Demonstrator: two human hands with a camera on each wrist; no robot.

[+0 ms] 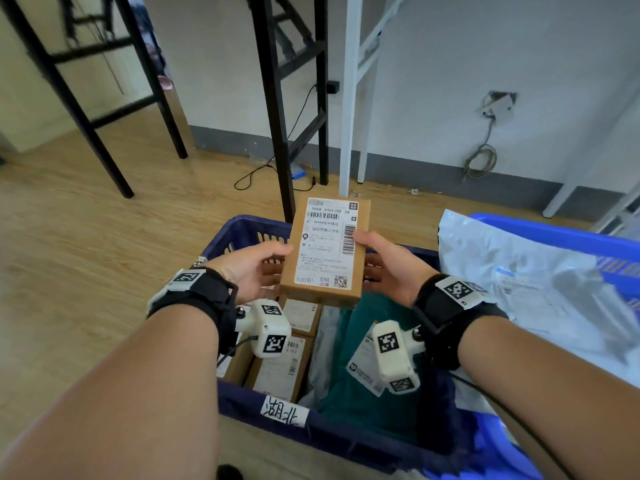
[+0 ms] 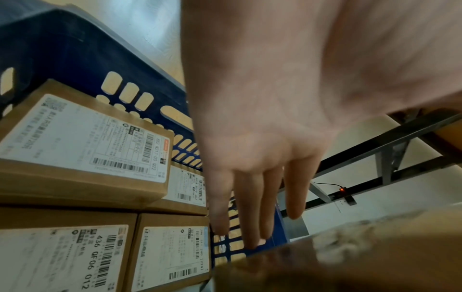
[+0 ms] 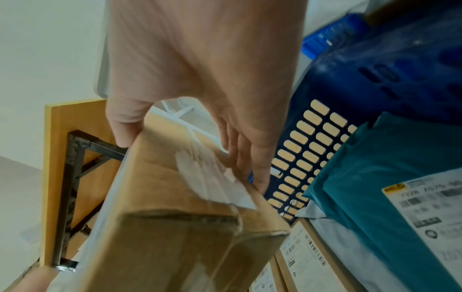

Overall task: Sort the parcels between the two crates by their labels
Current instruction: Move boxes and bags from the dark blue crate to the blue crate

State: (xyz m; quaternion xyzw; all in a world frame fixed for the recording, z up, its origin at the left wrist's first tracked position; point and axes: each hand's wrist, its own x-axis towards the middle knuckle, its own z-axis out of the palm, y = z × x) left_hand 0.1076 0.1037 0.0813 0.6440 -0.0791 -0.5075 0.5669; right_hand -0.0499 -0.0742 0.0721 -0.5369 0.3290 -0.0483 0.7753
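Note:
I hold a brown cardboard parcel (image 1: pixel 325 251) with a white shipping label, face up, above the dark navy crate (image 1: pixel 346 434). My left hand (image 1: pixel 270 265) grips its left edge, thumb on top and straight fingers (image 2: pixel 250 207) underneath. My right hand (image 1: pixel 375 251) grips the right edge the same way, thumb (image 3: pixel 125 126) on the label side. In the right wrist view the parcel (image 3: pixel 175 217) fills the middle. The navy crate carries a handwritten tag (image 1: pixel 284 411) and holds several labelled cardboard boxes (image 2: pixel 82 142) and a teal mailer bag (image 1: pixel 367 341).
A lighter blue crate (image 1: pixel 554 237) stands to the right, with a grey plastic mailer bag (image 1: pixel 512 271) lying over it. Black table legs (image 1: pixel 277 133) and a white frame leg (image 1: pixel 349 98) rise just behind the navy crate. A black cable (image 1: pixel 256 171) trails on the wooden floor.

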